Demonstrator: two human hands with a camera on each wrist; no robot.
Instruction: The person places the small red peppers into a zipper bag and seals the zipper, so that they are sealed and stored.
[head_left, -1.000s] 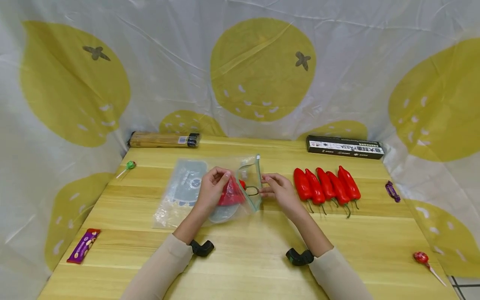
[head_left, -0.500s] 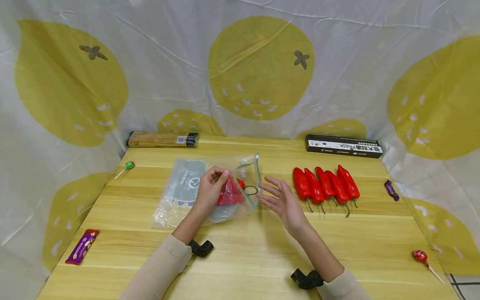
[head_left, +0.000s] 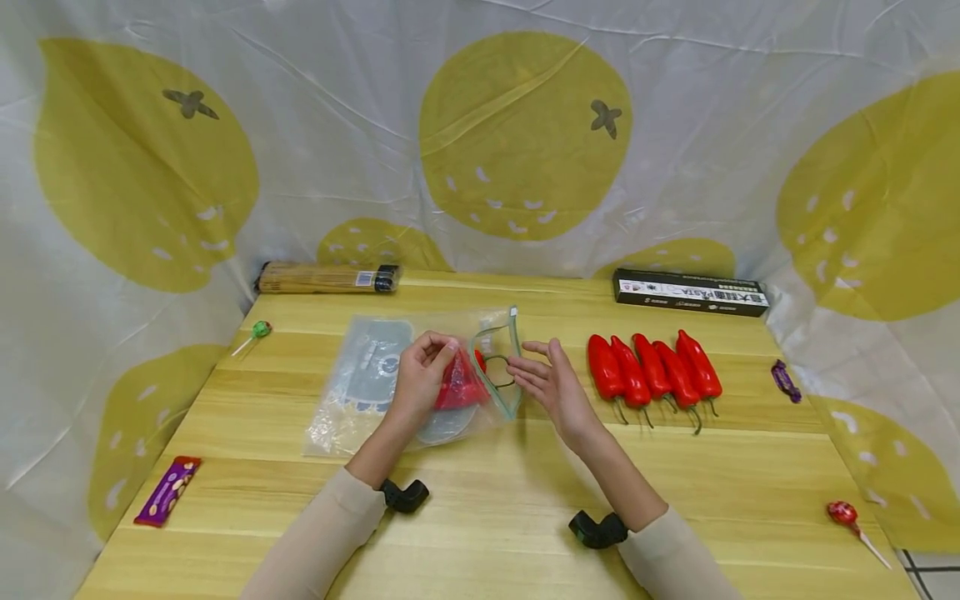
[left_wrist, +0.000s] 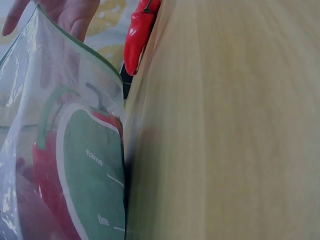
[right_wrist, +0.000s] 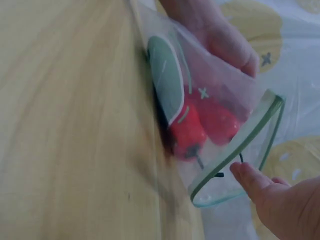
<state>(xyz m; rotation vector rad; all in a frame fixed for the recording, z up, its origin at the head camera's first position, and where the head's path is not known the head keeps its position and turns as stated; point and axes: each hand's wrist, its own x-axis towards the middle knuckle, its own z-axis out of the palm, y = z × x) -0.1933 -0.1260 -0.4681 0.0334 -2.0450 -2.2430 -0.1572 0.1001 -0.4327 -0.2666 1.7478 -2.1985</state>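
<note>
A clear zip bag [head_left: 330, 429] with a green-edged mouth lies on the table, its mouth facing right and standing open. Red peppers [right_wrist: 187, 136] show through its film, with a curved stem near the opening. My left hand [head_left: 420, 377] pinches the bag's upper film between thumb and fingers, over the red shapes. At the mouth, my right hand [head_left: 558, 393] has its fingers extended, the tips beside the stem. In the right wrist view those fingertips [right_wrist: 240, 170] reach the opening; whether they touch the stem I cannot tell.
Right of the bag lie several red peppers [head_left: 656, 379] in a row. Behind stand a black pasta box [head_left: 690, 293] and a noodle pack [head_left: 318, 278]. Lollipops [head_left: 261, 329], a purple snack bar [head_left: 168, 492] and a purple candy [head_left: 786, 381] lie around the sides.
My right hand has gone from a pinch near the bag's mouth to extended fingers. It drew back toward me, then came forward to the stem again. My left hand has stayed put.
</note>
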